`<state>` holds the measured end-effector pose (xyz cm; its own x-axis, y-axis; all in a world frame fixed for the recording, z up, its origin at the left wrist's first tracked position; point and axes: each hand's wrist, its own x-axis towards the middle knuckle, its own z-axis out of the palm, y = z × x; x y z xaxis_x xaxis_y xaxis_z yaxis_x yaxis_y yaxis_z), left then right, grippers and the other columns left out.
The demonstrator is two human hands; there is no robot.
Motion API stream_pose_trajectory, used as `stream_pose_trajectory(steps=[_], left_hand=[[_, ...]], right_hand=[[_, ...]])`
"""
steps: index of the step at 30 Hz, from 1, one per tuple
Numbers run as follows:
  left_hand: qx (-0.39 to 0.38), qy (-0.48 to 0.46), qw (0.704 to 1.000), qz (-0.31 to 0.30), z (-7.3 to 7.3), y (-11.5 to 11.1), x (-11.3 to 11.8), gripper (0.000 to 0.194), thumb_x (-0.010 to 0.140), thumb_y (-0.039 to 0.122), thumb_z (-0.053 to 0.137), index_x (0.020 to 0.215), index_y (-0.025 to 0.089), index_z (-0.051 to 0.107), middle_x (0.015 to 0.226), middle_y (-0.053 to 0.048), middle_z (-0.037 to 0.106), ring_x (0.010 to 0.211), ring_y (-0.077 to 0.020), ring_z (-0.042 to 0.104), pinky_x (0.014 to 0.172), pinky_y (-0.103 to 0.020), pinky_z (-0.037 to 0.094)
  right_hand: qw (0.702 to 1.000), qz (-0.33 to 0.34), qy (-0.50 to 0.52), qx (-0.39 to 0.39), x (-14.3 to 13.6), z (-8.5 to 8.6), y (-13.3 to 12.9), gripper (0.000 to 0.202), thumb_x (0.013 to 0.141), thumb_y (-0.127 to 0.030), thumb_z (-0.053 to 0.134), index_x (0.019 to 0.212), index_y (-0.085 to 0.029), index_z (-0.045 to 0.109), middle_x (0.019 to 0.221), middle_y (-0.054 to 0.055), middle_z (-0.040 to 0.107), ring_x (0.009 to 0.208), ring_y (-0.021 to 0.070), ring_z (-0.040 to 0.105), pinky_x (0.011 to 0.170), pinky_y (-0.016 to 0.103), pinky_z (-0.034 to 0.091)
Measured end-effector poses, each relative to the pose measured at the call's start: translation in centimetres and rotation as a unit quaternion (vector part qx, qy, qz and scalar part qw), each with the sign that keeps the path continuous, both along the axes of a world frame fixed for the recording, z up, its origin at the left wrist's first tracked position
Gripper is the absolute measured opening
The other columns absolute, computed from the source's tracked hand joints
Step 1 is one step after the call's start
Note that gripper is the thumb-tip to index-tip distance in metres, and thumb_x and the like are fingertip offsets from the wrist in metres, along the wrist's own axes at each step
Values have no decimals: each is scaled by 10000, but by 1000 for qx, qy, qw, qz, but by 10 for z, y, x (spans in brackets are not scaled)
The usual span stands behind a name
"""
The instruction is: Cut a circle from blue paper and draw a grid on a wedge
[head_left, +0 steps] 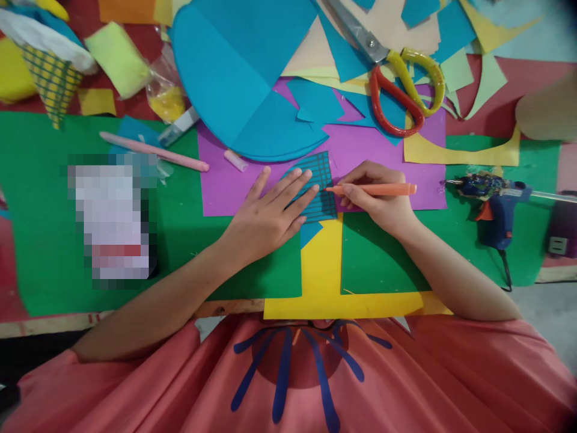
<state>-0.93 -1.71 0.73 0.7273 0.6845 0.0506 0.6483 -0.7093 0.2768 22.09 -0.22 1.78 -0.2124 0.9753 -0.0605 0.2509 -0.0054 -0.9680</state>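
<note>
My left hand (265,216) lies flat with spread fingers on a small blue paper piece (322,207) marked with dark crossing lines. In my right hand (381,195) is an orange pen (392,189), its tip touching the right part of that piece. Beneath both hands lies a purple sheet (216,192) on green sheets (189,240). A large blue paper disc (220,66) sits just beyond my left hand. The pen's small pink cap (235,160) rests on the purple sheet.
Scissors (396,90) with red and yellow handles lie on paper scraps at the back. A blue glue gun (500,210) is at the right. On the left are a pink pen (153,150) and a blurred-out object (112,216). Yellow paper (321,264) runs to the front edge.
</note>
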Motion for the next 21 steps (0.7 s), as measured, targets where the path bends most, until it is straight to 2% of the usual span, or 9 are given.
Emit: stream_pose_trajectory(steps=[7,12,21], left_hand=[[9,1,1000,-10,-1,0,0,477,1011,269,351,1471,152,392,1526,-137,406,1418,-258,387,1176,-516,269],[5,4,1000,-11,0,1,0,476,1012,271,343,1469,150,397,1528,-136,401,1423,-258,379,1173,-514,275],[44,7,999,-22,-1,1,-1,463,1013,270,356,1443,113,425,1509,-152,429,1397,-269,419,1156,-502,296]], right_hand=[[1000,12,-16,10,-1,-1,-1,289,808,-450,696,737,-176,635,683,9,661,588,114,590,526,255,471],[999,25,-25,22,0,0,0,228,823,-376,686,736,-172,636,684,7,673,573,107,577,517,247,444],[997,56,-54,15,2,2,1,142,807,-247,653,707,-146,642,609,0,645,535,94,536,479,222,375]])
